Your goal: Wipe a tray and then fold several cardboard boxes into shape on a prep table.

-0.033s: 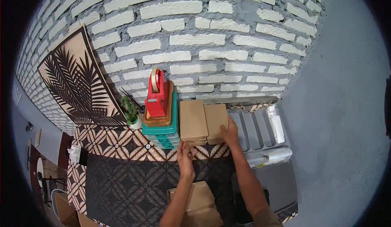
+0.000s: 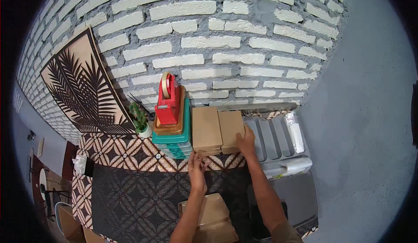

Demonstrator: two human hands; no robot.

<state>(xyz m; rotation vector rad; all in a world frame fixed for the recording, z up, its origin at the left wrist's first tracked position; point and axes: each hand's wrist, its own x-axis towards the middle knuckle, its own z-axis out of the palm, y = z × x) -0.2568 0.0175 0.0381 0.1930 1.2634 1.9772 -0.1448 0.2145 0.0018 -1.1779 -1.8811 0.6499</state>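
Two stacks of flat brown cardboard boxes stand side by side against the wall, the left stack (image 2: 207,127) and the right stack (image 2: 231,127). My right hand (image 2: 246,140) grips the right edge of the right stack near its front corner, thumb on top; its other fingers are partly hidden. Just below the front corner of the left stack is my left hand (image 2: 197,169), fingers loosely bent and apart, with nothing seen in it. Its fingertips are close to the lowest boxes; whether they touch cannot be told. Between my forearms lies another brown cardboard box (image 2: 213,210).
Left of the stacks, a red tape dispenser (image 2: 167,108) sits on a wooden tray atop teal-lidded containers (image 2: 172,140). A potted cactus (image 2: 139,121) stands beside them. To the right are a grey compartment tray (image 2: 272,140), a plastic-wrapped pack (image 2: 287,168) and a grey case (image 2: 298,197).
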